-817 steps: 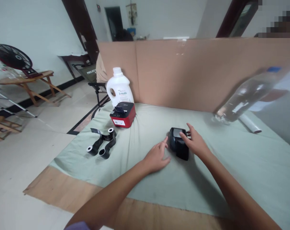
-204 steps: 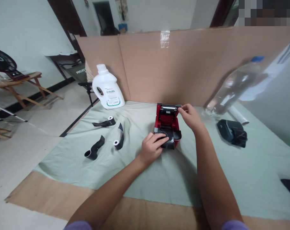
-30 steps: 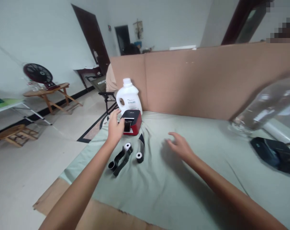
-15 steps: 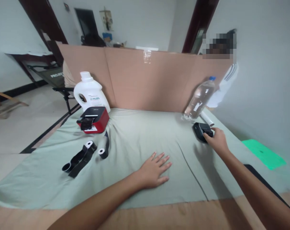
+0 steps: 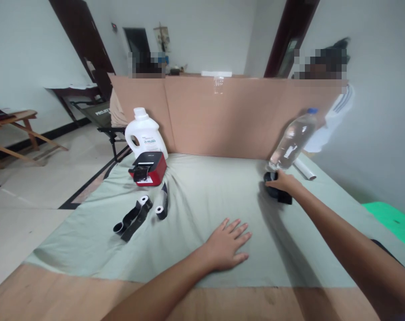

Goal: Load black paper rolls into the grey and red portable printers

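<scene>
My left hand (image 5: 226,247) lies flat on the pale green cloth (image 5: 202,196) near the front, fingers spread and holding nothing. At the right, my right hand (image 5: 287,183) grips a small black device (image 5: 272,189) from above, thumb and fingers around its top. A dark rectangular part (image 5: 284,197) shows under the palm; whether it belongs to the device I cannot tell. Close behind the device leans a large clear bottle (image 5: 292,140) with a blue cap. My fingers hide much of the device.
A red and black printer (image 5: 152,169) stands at the left before a white jug (image 5: 147,133). Black ribbon rolls (image 5: 132,218) lie nearer. A cardboard screen (image 5: 219,118) closes off the back. Beside the bottle lies a pale tube (image 5: 304,169). People sit behind the screen.
My right hand has shifted left with the black device, which is now turned and nearer the bottle's base. A thin dark line on the cloth no longer shows. My left hand stays flat; the view has swung left.
</scene>
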Demonstrator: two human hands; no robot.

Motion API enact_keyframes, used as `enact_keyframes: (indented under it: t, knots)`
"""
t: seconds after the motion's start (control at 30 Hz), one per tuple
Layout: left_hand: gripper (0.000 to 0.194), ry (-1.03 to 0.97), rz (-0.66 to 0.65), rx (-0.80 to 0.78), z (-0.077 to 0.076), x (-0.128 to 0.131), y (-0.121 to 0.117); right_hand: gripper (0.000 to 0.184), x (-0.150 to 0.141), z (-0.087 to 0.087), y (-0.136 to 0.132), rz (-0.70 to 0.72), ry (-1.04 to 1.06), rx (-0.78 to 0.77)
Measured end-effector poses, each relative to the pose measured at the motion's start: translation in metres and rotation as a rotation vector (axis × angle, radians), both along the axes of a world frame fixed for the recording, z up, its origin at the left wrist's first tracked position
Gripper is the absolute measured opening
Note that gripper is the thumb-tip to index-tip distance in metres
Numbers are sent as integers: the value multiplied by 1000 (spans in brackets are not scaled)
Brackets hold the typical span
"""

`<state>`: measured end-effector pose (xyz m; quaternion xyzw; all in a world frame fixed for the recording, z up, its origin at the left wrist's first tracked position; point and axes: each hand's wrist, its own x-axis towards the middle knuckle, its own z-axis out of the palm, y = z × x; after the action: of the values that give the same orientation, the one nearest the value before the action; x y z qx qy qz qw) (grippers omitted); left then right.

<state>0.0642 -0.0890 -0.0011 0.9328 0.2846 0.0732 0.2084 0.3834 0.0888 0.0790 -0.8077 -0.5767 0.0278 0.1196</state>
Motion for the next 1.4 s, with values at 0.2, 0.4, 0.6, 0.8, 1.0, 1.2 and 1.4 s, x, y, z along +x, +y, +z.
enact_keyframes:
  t: [0.2, 0.4, 0.6, 0.8, 1.0, 1.2, 1.4]
  knots:
    - [66, -8, 12, 38, 1, -1, -4, 71, -142, 15, -12, 245, -37, -297]
    - [68, 22, -5, 55, -3, -4, -6, 71, -213, 10, -15, 300, -51, -335]
    - [69, 30, 3, 65, -6, -3, -4, 70, -227, 7, -24, 268, -58, -347]
    - [51, -97, 0, 147, -3, -6, -5, 85, -193, -13, -29, 320, 152, -182]
    - [26, -572, 503, 128, 23, -35, 39, 74, -147, -75, -43, 414, 733, 236]
    - [53, -296, 734, -29, 18, -40, 109, 69, -151, -99, -55, 493, 663, 329]
    - [58, -153, 728, 82, -6, -25, 118, 70, -150, -97, -55, 418, 605, 249]
